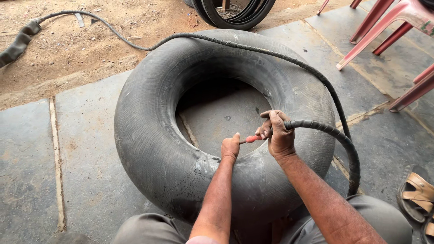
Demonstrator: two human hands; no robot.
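Red-handled tool (253,138) sits pinched in the right hand (279,134), which also clasps the black air hose (325,131); its long axis points left toward the left hand (230,147), fingers closed against the inner tube (149,135). Both hands meet at the tube's near inner rim. Beyond the tube lie stone slabs (86,162), dirt, red chair legs (379,27).

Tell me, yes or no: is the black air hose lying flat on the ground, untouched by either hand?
No: the right hand grips the black air hose end above the inflated inner tube.
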